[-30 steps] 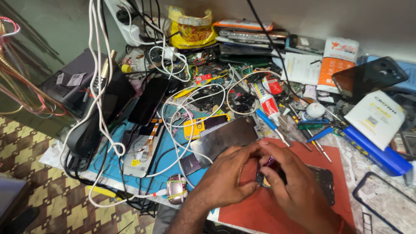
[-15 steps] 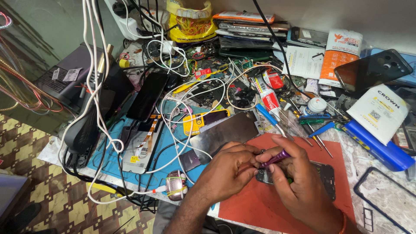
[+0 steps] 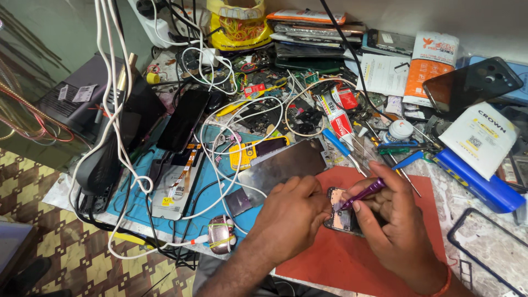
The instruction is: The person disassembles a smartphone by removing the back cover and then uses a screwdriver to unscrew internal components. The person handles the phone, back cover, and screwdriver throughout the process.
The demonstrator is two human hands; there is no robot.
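An opened phone (image 3: 341,212) lies on a red mat (image 3: 352,258) at the near edge of the bench. My left hand (image 3: 289,217) presses down on the phone's left side and holds it still. My right hand (image 3: 393,225) grips a thin purple screwdriver (image 3: 364,193), with the tip resting on the phone's exposed inside near its top. Most of the phone is hidden under both hands.
A metal phone back plate (image 3: 283,168) lies just behind my left hand. White cables (image 3: 220,143), a black phone (image 3: 184,121), blue-handled tools (image 3: 336,142), a blue box (image 3: 478,179), a dark phone case (image 3: 473,82) and a black frame (image 3: 484,247) crowd the bench.
The purple screwdriver has come clear of my right hand's cover and its tip now rests on the phone. The view has shifted slightly lower and closer.
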